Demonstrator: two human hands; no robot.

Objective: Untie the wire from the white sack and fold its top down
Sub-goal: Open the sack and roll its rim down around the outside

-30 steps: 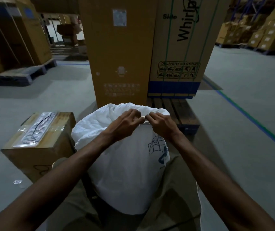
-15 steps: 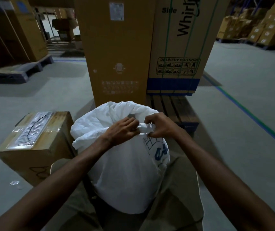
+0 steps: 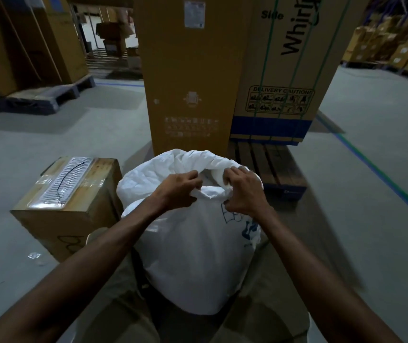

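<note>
Between the person's knees stands the sack (image 3: pixel 198 256), upright, base hidden by the lap. Left hand (image 3: pixel 177 190) and right hand (image 3: pixel 243 191) each clench the rolled rim, near side, fingertips buried in cloth. Wire not made out. Box (image 3: pixel 69 201) just left; tall carton (image 3: pixel 190 78) behind, top cut off.

Sack: white sack (image 3: pixel 198 256), plump and full, standing upright between the person's knees.
Surface: crinkled woven-looking white, with a blue printed mark on its right flank.
Top: rolled over into a thick cuff around the mouth, puffed up at the back and left.
Mouth: a dark gap shows at the near rim.
Wire: cannot make one out anywhere on the sack.
</note>
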